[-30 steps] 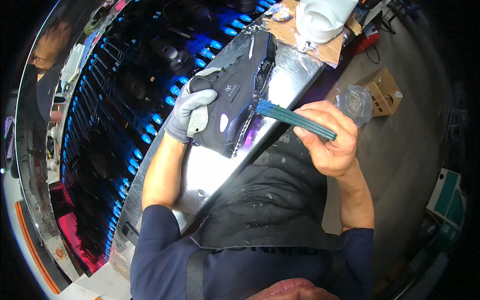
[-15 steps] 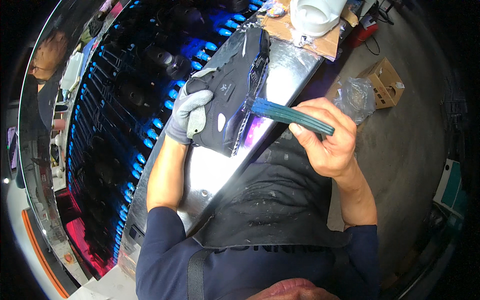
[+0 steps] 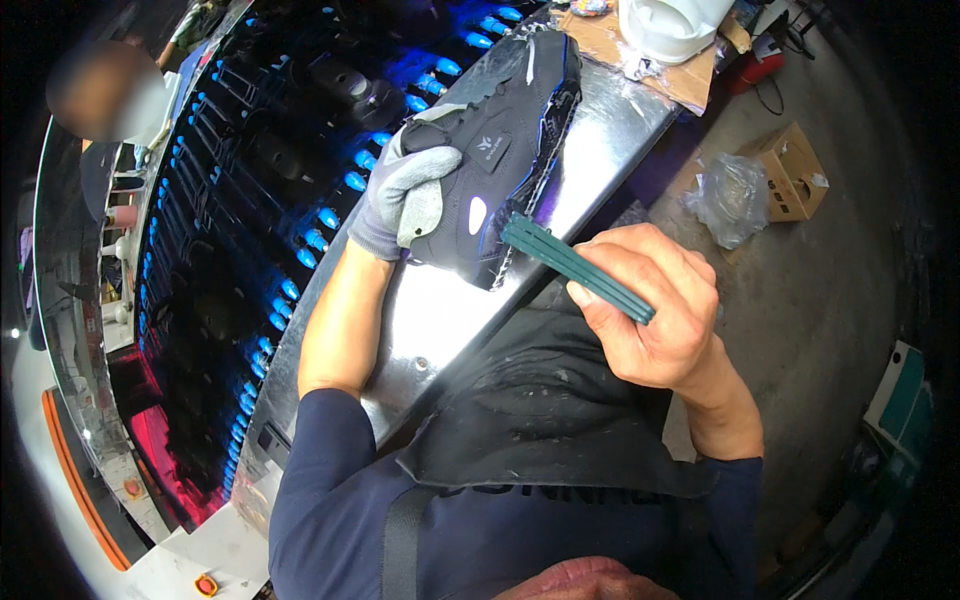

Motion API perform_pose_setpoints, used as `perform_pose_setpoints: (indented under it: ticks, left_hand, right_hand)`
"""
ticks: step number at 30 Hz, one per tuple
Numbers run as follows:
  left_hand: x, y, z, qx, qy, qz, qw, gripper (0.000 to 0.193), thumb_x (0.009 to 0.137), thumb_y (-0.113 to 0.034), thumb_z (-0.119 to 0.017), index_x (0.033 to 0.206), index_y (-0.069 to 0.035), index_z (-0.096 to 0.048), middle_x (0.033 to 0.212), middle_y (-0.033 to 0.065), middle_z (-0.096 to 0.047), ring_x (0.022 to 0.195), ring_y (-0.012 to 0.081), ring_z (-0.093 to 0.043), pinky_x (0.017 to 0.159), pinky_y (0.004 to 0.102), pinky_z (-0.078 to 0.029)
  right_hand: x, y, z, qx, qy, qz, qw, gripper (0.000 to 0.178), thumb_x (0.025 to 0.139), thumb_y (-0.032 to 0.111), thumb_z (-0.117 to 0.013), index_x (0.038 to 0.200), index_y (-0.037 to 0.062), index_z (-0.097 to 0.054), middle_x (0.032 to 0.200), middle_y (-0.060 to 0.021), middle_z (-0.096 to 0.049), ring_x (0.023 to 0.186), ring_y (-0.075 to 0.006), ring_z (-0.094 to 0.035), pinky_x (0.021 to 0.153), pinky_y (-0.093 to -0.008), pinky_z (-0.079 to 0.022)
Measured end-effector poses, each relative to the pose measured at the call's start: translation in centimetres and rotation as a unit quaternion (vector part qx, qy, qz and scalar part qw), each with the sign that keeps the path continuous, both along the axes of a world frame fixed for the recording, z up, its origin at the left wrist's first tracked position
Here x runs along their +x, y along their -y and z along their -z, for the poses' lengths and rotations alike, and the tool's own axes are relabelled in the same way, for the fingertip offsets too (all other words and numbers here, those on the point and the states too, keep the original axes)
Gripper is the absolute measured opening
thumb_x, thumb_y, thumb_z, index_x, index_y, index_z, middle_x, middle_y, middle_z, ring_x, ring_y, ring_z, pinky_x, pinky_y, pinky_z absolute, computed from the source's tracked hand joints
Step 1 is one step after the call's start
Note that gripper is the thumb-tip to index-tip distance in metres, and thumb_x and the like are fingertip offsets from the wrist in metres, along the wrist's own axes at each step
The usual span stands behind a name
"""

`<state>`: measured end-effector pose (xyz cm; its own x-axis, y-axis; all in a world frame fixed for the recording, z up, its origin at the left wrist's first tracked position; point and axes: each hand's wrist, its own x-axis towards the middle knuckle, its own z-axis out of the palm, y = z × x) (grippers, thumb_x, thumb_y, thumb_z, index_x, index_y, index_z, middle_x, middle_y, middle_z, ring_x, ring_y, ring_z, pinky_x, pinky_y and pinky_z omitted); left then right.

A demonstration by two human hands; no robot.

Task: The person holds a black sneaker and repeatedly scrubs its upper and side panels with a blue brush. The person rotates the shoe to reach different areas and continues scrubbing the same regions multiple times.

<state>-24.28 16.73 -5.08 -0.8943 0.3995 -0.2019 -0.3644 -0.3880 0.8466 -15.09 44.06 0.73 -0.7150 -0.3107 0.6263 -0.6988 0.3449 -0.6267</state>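
Observation:
My gloved left hand is wrapped around the ankle end of a black shoe upper, which is tilted on its side over the shiny metal ledge. Its bottom edge, with a pale ragged line along it, faces right. Bare, my right hand pinches a green flat-handled brush. The brush's dark bristles touch the shoe's lower edge near the heel end. A bright white oval patch shows on the shoe's side close to the bristles.
Left of the metal ledge runs a dark machine bed with rows of blue-tipped pegs. A white container stands on cardboard at the far end. On the floor at right are a carton and a clear plastic bag. Another person is at far left.
The brush has moved down along the shoe's edge toward the heel, its handle now tilted more steeply. In the picture, the shoe and my left hand sit slightly farther right.

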Motion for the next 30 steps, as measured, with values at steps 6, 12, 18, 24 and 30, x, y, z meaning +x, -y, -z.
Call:
perform_pose_setpoints:
  ticks: [6, 12, 18, 24, 30]
  left_hand:
    - [-0.2, -0.4, -0.2, 0.003, -0.011, -0.006, 1.000, 0.064, 0.086, -0.009, -0.068, 0.146, 0.004, -0.052, 0.138, 0.0232, -0.066, 0.121, 0.0321, -0.070, 0.112, 0.0450, -0.054]
    - [-0.4, -1.0, -0.8, 0.083, 0.020, 0.011, 0.996, 0.057, 0.086, 0.003, -0.067, 0.142, 0.003, -0.057, 0.130, 0.0245, -0.070, 0.117, 0.0333, -0.073, 0.104, 0.0438, -0.060]
    - [-0.1, -1.6, -2.0, 0.132, 0.036, 0.025, 0.990, 0.054, 0.095, -0.006, -0.062, 0.147, 0.006, -0.054, 0.133, 0.0235, -0.070, 0.117, 0.0311, -0.073, 0.104, 0.0412, -0.060]
    - [-0.7, -1.9, -2.2, 0.216, 0.118, -0.017, 0.969, 0.045, 0.104, -0.022, -0.059, 0.140, 0.004, -0.060, 0.124, 0.0200, -0.074, 0.107, 0.0267, -0.076, 0.094, 0.0388, -0.063]
    - [-1.0, -2.4, -3.0, 0.294, 0.104, 0.004, 0.950, 0.039, 0.105, -0.026, -0.059, 0.131, 0.003, -0.066, 0.111, 0.0161, -0.077, 0.097, 0.0258, -0.076, 0.088, 0.0378, -0.063]
  right_hand:
    - [-0.5, -0.5, -1.0, 0.064, -0.026, -0.034, 0.997, 0.026, 0.072, 0.002, -0.072, 0.097, -0.0054, -0.070, 0.088, -0.0138, -0.068, 0.071, -0.0278, -0.070, 0.060, -0.0359, -0.056]
    - [-0.8, -0.9, -2.2, 0.119, -0.047, -0.092, 0.988, 0.031, 0.067, 0.000, -0.075, 0.097, -0.0067, -0.072, 0.088, -0.0153, -0.071, 0.069, -0.0278, -0.070, 0.057, -0.0333, -0.055]
    - [-4.4, -3.1, -3.3, 0.111, -0.056, -0.123, 0.985, 0.034, 0.067, -0.003, -0.078, 0.100, -0.0045, -0.073, 0.093, -0.0162, -0.073, 0.074, -0.0307, -0.072, 0.062, -0.0357, -0.058]
    - [-6.2, -4.1, 1.2, -0.310, 0.239, -0.088, 0.916, 0.019, 0.098, 0.006, -0.070, 0.110, -0.0092, -0.070, 0.098, -0.0173, -0.074, 0.083, -0.0216, -0.072, 0.074, -0.0317, -0.060]
    - [-3.4, -2.1, 4.0, -0.323, 0.176, -0.065, 0.928, 0.021, 0.097, 0.001, -0.073, 0.116, -0.0081, -0.071, 0.107, -0.0202, -0.072, 0.087, -0.0214, -0.072, 0.077, -0.0311, -0.060]
